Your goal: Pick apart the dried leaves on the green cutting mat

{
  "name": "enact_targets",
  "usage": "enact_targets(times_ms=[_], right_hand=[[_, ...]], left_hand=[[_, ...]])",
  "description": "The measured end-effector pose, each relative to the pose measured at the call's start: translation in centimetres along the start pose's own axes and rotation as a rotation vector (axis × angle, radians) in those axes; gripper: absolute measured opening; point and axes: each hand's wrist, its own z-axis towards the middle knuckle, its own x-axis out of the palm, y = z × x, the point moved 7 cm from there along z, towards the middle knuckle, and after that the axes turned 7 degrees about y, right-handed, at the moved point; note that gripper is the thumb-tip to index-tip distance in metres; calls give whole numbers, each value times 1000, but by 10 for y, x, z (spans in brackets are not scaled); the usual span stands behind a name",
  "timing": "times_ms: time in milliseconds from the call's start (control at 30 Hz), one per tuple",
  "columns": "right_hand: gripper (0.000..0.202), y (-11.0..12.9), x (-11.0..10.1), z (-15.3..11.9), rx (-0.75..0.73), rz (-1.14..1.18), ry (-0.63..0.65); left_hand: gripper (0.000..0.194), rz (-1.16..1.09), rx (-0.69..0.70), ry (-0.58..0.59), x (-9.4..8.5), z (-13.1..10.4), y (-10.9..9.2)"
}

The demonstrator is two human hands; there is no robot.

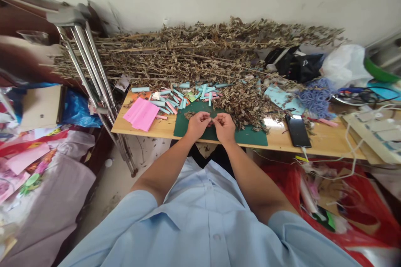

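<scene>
My left hand (198, 126) and my right hand (224, 127) meet over a dark green cutting mat (250, 137) at the front of the wooden table. Both have their fingers pinched together, tips almost touching. Whatever is between them is too small to make out. Just beyond my left hand lies a small clump of crumbled dried leaf (189, 114). A large heap of dried leaves (244, 106) covers the mat's right rear part, close to my right hand. Rolled blue and pink paper tubes (178, 96) are scattered behind and to the left, beside a pink paper stack (141, 114).
Long dried leafy stalks (188, 54) lie along the wall. Metal crutches (90, 62) lean at the table's left end. To the right are a phone (298, 130) on a cable, tangled purple cord (317, 95) and a power strip (376, 129). A red bag (369, 212) sits below.
</scene>
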Motion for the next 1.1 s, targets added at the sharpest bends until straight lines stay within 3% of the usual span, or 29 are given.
enact_targets(times_ms=[267, 533, 833, 1100], right_hand=[[17, 8, 1, -4, -69, -111, 25], [33, 14, 10, -9, -129, -173, 118], [25, 15, 3, -10, -158, -292, 50], [20, 10, -1, -5, -95, -281, 24]], left_hand=[[20, 7, -25, -35, 0, 1, 1], [20, 66, -27, -104, -8, 2, -4], [22, -10, -48, -49, -3, 4, 3], [26, 141, 15, 23, 1, 1, 2]])
